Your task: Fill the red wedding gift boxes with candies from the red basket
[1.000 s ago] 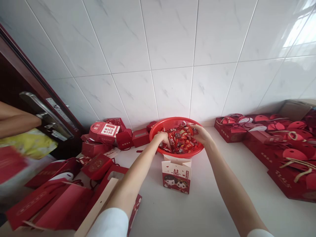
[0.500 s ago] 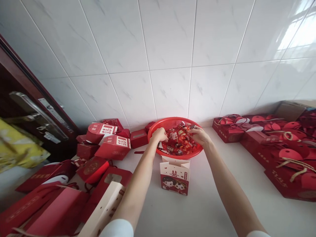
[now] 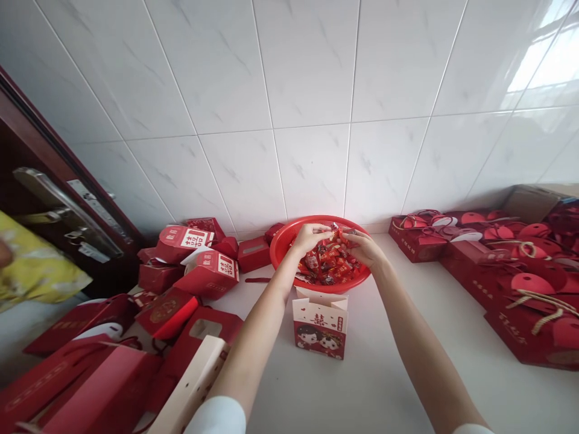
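Observation:
A red plastic basket [image 3: 280, 253] stands against the wall, filled with wrapped candies [image 3: 332, 262]. Above its far middle, my left hand [image 3: 313, 237] has its fingers pinched at a red-wrapped candy [image 3: 335, 231]. My right hand [image 3: 363, 247] is closed over the basket's right part, with a dark-wrapped candy at its fingertips. The two hands nearly meet. In front of the basket stands a cream and red gift box [image 3: 320, 328], upright, its top flaps open and two cartoon figures on its face. What lies inside the box is hidden.
Red gift boxes [image 3: 210, 271] lie heaped on the left of the white table [image 3: 371, 386]. Rows of red boxes with cord handles [image 3: 534, 313] stand on the right. A tiled wall [image 3: 312, 175] rises behind. At far left are a door handle [image 3: 63, 211] and a yellow patterned cloth [image 3: 40, 265].
My left hand has moved right and up from the basket's left side to its far middle, close to my right hand. My right hand has barely moved.

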`<state>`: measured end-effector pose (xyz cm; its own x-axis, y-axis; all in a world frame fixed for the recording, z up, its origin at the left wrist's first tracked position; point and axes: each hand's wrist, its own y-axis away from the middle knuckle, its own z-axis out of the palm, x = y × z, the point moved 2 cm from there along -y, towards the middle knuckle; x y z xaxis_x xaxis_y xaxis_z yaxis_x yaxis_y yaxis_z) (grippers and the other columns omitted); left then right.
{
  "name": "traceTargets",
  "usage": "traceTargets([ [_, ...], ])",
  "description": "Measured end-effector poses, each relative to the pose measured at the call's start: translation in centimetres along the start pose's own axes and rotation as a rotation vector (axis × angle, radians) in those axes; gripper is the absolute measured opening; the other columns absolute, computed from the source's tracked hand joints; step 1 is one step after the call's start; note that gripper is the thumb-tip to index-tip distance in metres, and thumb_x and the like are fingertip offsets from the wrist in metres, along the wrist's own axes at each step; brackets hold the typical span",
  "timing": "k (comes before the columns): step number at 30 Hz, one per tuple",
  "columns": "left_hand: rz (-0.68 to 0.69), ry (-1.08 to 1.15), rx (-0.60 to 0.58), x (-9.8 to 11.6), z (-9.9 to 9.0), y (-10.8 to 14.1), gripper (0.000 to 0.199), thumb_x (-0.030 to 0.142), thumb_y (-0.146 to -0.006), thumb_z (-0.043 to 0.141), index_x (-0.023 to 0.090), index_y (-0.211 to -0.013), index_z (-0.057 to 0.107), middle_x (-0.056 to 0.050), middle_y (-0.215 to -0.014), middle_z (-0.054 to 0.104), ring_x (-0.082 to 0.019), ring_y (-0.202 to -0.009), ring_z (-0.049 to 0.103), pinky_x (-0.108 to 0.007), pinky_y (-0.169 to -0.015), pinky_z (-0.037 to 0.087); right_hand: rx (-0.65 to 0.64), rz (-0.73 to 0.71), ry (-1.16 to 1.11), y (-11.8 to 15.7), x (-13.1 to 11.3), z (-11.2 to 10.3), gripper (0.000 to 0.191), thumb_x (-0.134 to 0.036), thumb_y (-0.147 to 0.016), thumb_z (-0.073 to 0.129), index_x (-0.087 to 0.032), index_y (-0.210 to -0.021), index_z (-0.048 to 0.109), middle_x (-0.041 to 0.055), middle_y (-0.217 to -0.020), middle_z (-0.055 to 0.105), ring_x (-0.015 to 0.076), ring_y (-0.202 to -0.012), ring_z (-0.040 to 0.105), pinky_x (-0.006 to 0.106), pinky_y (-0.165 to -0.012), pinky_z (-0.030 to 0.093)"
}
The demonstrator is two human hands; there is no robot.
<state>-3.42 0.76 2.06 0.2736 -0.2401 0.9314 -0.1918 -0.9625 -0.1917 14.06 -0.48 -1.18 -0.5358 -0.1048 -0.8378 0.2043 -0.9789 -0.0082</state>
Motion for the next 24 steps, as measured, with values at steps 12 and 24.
traceTargets([
  [12,-0.23,-0.347,-0.008,-3.3,-0.4,-0.7,0.021,0.021,-0.081,0.066,0.019,-0.097,0.08,-0.008,-0.089,0.079,-0.025,-0.094,0.072,-0.034,-0.088,0.054,0.19,-0.077,-0.029,-0.5,-0.1,-0.6,0.028,-0.015,-0.051,0.084,-0.019,-0.068,0.063,-0.0027,-0.064,0.065,0.0124,-0.063,0.062,0.02,-0.054,0.05],
  [24,-0.426,-0.673,-0.126,-5.3,-3.7,-2.8,0.044,0.004,-0.06,0.069,0.023,-0.099,0.079,-0.009,-0.104,0.08,-0.025,-0.092,0.073,-0.028,-0.077,0.054,0.228,-0.076,-0.021,0.0,-0.3,-0.1,0.028,-0.015,-0.047,0.082,-0.021,-0.068,0.064,-0.0025,-0.064,0.066,0.0151,-0.063,0.062,0.023,-0.051,0.05],
])
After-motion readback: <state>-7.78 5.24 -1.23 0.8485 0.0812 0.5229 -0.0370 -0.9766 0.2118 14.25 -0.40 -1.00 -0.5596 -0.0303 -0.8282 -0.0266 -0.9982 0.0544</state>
